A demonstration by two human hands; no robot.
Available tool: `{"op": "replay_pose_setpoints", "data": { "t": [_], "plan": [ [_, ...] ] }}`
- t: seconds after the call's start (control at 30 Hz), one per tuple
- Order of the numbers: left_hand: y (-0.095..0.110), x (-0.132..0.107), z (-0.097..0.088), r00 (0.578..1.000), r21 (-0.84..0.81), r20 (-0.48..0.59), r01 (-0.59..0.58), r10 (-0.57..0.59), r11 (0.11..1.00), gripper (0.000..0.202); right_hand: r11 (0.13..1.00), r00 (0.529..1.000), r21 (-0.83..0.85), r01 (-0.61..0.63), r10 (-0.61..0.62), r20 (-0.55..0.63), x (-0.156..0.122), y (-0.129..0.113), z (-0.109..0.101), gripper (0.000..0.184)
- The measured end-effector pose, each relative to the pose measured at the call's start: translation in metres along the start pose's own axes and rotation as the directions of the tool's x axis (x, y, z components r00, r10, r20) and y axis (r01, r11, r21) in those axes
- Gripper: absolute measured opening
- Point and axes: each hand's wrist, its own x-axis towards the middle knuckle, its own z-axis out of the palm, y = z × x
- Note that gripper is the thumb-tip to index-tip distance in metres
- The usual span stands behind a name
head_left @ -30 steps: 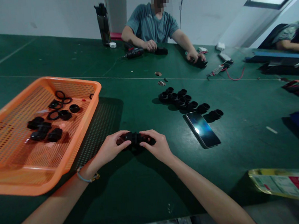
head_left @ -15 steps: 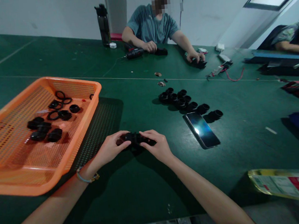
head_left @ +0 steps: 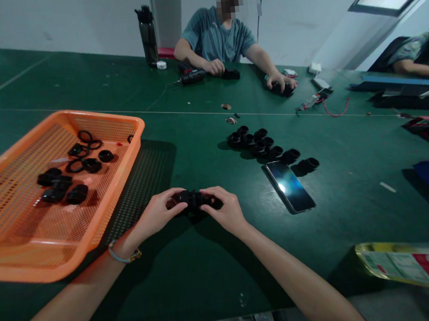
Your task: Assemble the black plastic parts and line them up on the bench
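Between my two hands, just above the green table, is a black plastic pipe fitting (head_left: 193, 199) with a ridged middle. My left hand (head_left: 164, 206) is closed on its left end, thumb along the near side. On the other end my right hand (head_left: 224, 204) is closed too, with thumb and fingers pinching it. The fingers hide part of both ends. Left of my hands, an orange basket (head_left: 115, 183) holds several black fittings (head_left: 77, 194) and black rings (head_left: 85, 137). Several black tubular pieces (head_left: 260, 147) stand grouped beyond my right hand.
A phone (head_left: 291, 186) lies right of my hands. A yellow-edged package (head_left: 417, 265) is at the near right edge. Across the table (head_left: 207, 278), a co-worker (head_left: 220, 37) sits by a power drill (head_left: 192, 76) and a bottle (head_left: 147, 37). Another person (head_left: 414, 58) is at the far right.
My hands and the fitting stay almost where they were. Across the table, the co-worker's hand at the right has spread slightly over a dark part.
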Motion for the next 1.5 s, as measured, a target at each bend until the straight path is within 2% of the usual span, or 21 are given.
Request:
{"op": "replay_pose_setpoints", "data": {
  "t": [0.27,0.47,0.6,0.83,1.03,1.5],
  "plan": [
    [-0.003,0.000,0.000,1.000,0.001,-0.005,0.003,-0.003,1.000,0.039,1.000,1.000,0.003,-0.006,0.006,0.003,-0.001,0.003,0.001,0.027],
    [-0.003,0.001,0.001,1.000,-0.012,0.005,0.002,-0.002,1.000,0.043,1.000,1.000,0.012,0.002,-0.002,-0.006,-0.001,0.005,0.002,0.036],
    [-0.004,0.001,0.001,1.000,-0.028,0.005,-0.004,0.004,1.000,0.042,0.999,0.999,0.016,0.039,-0.039,0.000,0.000,0.004,0.002,0.030],
    [-0.001,0.000,0.000,1.000,-0.033,0.002,0.007,-0.007,0.999,0.041,0.999,0.999,0.008,0.047,-0.047,-0.001,0.000,0.004,0.001,0.031],
    [-0.001,-0.001,0.001,1.000,-0.075,0.004,0.006,-0.006,0.997,0.037,0.996,0.996,0.015,0.085,-0.085,0.020,-0.002,0.010,0.002,0.040],
    [-0.005,0.001,0.001,1.000,-0.062,0.003,0.013,-0.013,0.998,0.038,0.995,0.994,-0.008,0.104,-0.104,-0.031,-0.002,0.010,0.004,0.041]
  ]
}}
